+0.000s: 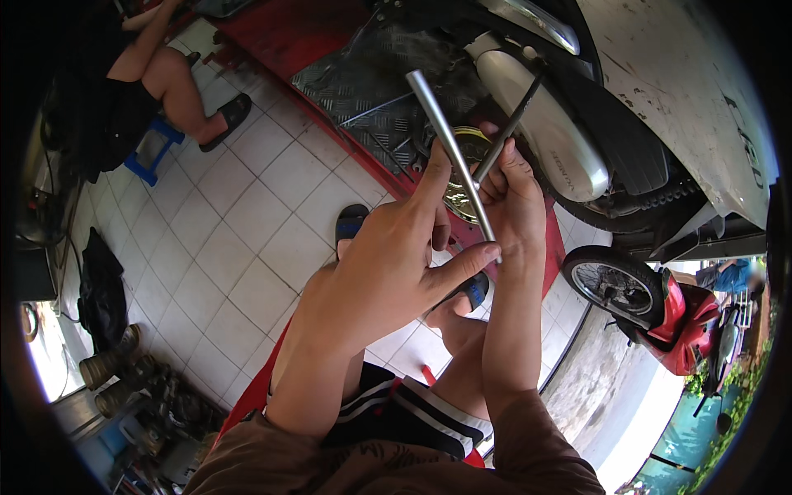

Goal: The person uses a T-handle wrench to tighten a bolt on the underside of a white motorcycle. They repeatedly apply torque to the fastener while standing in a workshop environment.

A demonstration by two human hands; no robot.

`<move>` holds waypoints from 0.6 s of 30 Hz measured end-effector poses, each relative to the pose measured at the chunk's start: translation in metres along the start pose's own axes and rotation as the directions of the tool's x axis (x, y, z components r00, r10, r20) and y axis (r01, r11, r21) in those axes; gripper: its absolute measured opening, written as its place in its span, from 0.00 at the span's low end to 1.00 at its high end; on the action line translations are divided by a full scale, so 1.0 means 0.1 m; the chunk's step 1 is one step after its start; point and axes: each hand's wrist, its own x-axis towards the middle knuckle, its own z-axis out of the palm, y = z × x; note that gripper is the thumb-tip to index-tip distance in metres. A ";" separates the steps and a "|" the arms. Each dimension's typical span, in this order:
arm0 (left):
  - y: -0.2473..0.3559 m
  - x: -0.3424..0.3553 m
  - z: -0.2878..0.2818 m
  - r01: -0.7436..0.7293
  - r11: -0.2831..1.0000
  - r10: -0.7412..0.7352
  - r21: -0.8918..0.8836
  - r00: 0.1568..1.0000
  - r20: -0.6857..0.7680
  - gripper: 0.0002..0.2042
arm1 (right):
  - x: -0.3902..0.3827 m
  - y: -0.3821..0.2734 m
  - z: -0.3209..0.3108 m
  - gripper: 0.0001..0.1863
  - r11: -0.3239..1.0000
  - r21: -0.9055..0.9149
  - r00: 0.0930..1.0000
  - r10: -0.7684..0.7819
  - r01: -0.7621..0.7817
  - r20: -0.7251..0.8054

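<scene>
Watching from the side, I'd say the step in hand is juggling two bars at once. The left hand [384, 256] has thumb and forefinger spread wide along a silver tube [459, 158], thumb at its near end. The right hand [520, 198] is pinched closed on a dark rod [518, 114] poking past its thumb. Next move probably calls for steady fingers on both. Count: one tube, one dark rod, one gold-rimmed round part [459, 200] behind the fingers, one muffler [565, 144] beyond the right fingertips.

Daylight glare at lower right, dim upper left, sheen on metal rod [450, 153], dark fisheye rim.
</scene>
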 end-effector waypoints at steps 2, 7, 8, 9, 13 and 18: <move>-0.03 -0.01 0.06 -0.111 0.993 0.107 0.038 0.990 0.092 0.42 | 0.01 0.00 -0.05 0.17 0.999 0.034 1.000 -0.016 0.017 -0.014; -0.04 -0.11 0.05 -0.050 0.955 -0.072 0.291 0.916 0.394 0.36 | -0.01 -0.02 -0.02 0.17 0.998 -0.059 0.987 -0.030 0.021 -0.156; -0.08 -0.15 0.07 0.034 0.926 -0.198 0.376 0.891 0.408 0.37 | -0.01 -0.02 0.05 0.17 0.998 -0.059 0.976 -0.029 0.017 -0.216; -0.10 -0.15 0.09 0.076 0.945 -0.176 0.319 0.939 0.296 0.39 | -0.01 -0.02 0.12 0.17 0.998 -0.058 0.961 -0.029 0.013 -0.275; 0.04 -0.06 0.13 0.144 0.989 -0.145 0.021 0.989 0.030 0.45 | -0.01 0.01 -0.02 0.17 0.999 0.002 0.999 0.034 -0.034 -0.013; 0.04 0.02 0.06 -0.175 0.984 0.167 0.018 0.963 0.209 0.42 | 0.02 -0.01 0.09 0.18 0.995 -0.067 0.990 -0.075 0.068 -0.116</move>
